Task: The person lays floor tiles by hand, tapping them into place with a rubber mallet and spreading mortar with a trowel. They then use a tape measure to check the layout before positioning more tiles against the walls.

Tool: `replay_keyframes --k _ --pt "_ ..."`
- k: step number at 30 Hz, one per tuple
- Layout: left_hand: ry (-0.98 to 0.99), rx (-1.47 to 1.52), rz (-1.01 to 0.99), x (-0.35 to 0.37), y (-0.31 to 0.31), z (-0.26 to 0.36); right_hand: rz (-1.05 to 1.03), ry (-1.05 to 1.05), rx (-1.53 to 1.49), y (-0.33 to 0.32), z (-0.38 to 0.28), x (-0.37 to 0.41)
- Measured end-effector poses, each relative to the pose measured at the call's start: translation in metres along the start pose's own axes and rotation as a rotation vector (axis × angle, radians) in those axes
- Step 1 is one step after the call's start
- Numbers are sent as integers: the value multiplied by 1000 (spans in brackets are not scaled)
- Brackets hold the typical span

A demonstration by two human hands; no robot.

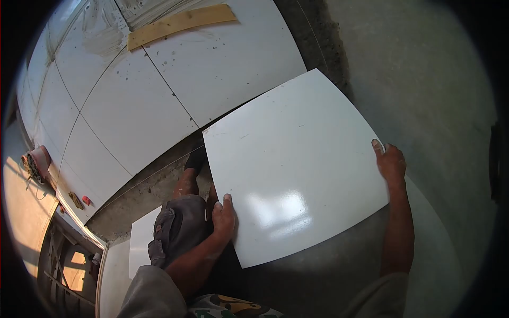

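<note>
A large glossy white tile (297,159) is held between my two hands, tilted over the floor, with its upper left edge beside the laid tiles. My left hand (224,218) grips the tile's left edge, thumb on the face and the other fingers partly hidden. On the right edge, my right hand (389,159) is closed round the tile, thumb on top and fingertips out of sight underneath. Laid white tiles (154,106) with dark joints and specks of mortar stretch across the upper left.
A wooden strip (180,25) lies on the smeared laid tiles. A thin string (159,165) runs along their edge over rough mortar. Another white tile (139,244) is beside my leg. A pink roll (40,159) and a small red piece (87,200) sit at the left edge.
</note>
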State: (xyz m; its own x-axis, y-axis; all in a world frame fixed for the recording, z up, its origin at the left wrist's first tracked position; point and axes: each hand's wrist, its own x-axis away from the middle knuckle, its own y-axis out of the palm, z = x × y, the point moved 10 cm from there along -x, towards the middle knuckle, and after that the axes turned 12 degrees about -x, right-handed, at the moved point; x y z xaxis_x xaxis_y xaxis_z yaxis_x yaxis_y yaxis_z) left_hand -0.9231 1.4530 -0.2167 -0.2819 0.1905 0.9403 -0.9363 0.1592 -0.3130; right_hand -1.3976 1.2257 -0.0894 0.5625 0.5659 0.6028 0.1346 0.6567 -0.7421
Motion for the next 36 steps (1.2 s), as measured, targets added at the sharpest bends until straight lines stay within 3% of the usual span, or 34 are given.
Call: replay_keyframes --k 2,7,15,20,36 --pt "62 122 -61 -17 6 -3 4 3 6 3 0 -3" --pt "61 -269 53 -28 -9 6 -51 26 -29 12 -8 -13" --pt "117 -166 67 -40 -12 -1 -46 14 23 19 -16 -13" --pt "25 -171 92 -47 -17 -16 -44 16 24 27 -21 -13" --pt "3 -244 80 -46 -28 -9 -79 29 9 30 -39 -4"
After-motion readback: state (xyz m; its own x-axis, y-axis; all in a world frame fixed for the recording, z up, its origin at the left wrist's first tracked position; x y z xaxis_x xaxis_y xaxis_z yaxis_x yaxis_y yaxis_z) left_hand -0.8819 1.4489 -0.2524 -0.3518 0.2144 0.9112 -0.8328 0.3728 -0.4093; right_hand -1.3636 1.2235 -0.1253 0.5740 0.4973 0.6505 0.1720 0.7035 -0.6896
